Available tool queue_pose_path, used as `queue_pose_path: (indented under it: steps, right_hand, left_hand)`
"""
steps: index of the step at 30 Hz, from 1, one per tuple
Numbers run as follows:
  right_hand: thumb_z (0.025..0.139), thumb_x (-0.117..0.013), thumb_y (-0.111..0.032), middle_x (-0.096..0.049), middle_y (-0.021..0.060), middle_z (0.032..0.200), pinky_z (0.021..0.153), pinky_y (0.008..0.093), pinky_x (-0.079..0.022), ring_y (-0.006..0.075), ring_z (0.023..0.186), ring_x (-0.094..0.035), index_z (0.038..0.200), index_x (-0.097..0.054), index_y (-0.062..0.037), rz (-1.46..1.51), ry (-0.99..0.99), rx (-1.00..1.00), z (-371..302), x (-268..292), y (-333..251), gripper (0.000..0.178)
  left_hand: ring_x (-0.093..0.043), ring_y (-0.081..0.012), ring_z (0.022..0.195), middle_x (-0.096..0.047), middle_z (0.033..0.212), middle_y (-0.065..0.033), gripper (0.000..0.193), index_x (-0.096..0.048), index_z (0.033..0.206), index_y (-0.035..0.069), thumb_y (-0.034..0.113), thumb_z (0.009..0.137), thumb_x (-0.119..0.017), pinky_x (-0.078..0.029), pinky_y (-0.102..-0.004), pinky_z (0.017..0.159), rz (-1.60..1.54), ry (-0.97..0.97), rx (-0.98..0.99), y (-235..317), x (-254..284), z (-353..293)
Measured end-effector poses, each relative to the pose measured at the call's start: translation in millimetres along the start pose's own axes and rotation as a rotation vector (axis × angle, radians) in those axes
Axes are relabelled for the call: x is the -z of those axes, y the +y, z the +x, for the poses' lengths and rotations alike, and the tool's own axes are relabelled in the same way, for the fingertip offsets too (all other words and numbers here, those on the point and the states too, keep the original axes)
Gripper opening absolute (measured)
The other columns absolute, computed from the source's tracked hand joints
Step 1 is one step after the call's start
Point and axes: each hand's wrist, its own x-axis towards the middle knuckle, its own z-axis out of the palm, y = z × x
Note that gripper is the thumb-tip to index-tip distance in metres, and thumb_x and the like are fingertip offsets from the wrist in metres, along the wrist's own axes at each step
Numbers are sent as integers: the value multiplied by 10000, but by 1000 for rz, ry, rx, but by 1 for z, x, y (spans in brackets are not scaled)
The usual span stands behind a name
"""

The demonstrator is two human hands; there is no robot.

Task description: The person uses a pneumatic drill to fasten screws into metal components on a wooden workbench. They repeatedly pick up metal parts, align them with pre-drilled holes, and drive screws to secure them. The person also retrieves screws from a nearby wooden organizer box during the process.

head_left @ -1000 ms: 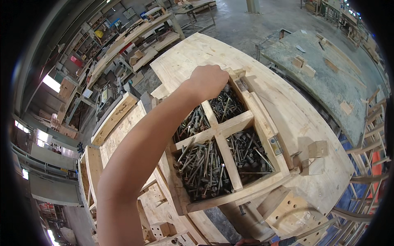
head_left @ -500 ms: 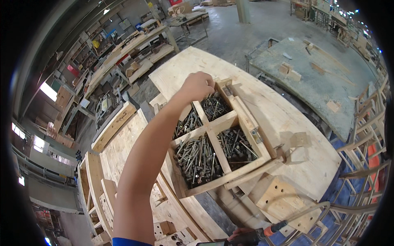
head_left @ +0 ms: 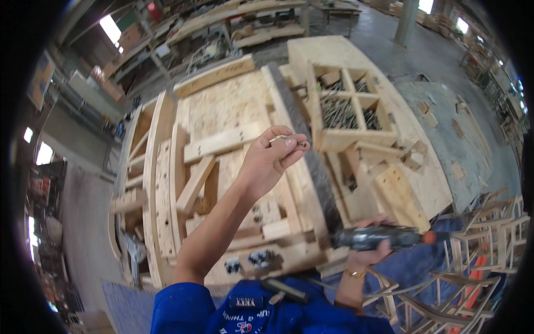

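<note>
My left hand (head_left: pixel 268 164) is raised above the wooden frame (head_left: pixel 183 87), its fingertips pinched on a small bolt (head_left: pixel 302 145) whose dark end points right. Most of that bolt is covered by the fingers. At lower right, my right hand (head_left: pixel 374 255) is wrapped around a black air tool (head_left: pixel 374 238) with an orange hose fitting at its right end. Motion blurs this tool a little. Beyond both hands stands a divided wooden box (head_left: pixel 355 140), its compartments filled with loose bolts (head_left: pixel 338 114).
The box rests on a pale plywood board (head_left: pixel 431 150), beside a drilled wooden block (head_left: pixel 401 192). Slats and blocks lie inside the frame. A silver air gun (head_left: pixel 135 256) hangs at its near left. Wooden chair-like frames (head_left: pixel 439 295) crowd the lower right. A grey-green table (head_left: pixel 461 150) stands farther right.
My left hand has left the bolt box and come back toward me with a bolt in its fingers. The view has swung left, and my right hand with the air tool shows more fully.
</note>
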Motion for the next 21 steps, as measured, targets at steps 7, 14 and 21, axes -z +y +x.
queue_pose_path:
  steps: [7,14,21]
  right_hand:
    - [791,-595,-470,-477,79,1046,680,377,-438,215,745,-527,1183,-393,-13,146,-380,345,-86,-100,-78,635]
    - [837,-591,-456,-506,90,1163,742,416,-446,240,846,-555,1239,-398,-23,217,-658,234,-163,-126,-56,621]
    - [779,-634,-450,-481,89,1106,729,390,-371,229,851,-508,1174,-448,6,218,-673,145,-219,-131,-35,631]
  left_hand:
    - [-636,-292,1012,-635,1002,-133,198,-496,1095,65,-12,914,-522,-568,-321,832,-238,7,-40,-23,79,-188]
    - [-622,-258,1025,-629,994,-101,199,-497,1104,68,22,918,-548,-574,-251,802,-416,93,-180,-29,107,-288]
    - [-648,-250,947,-620,1023,-170,159,-508,1046,49,-11,907,-555,-573,-290,810,-383,253,-242,-30,143,-339]
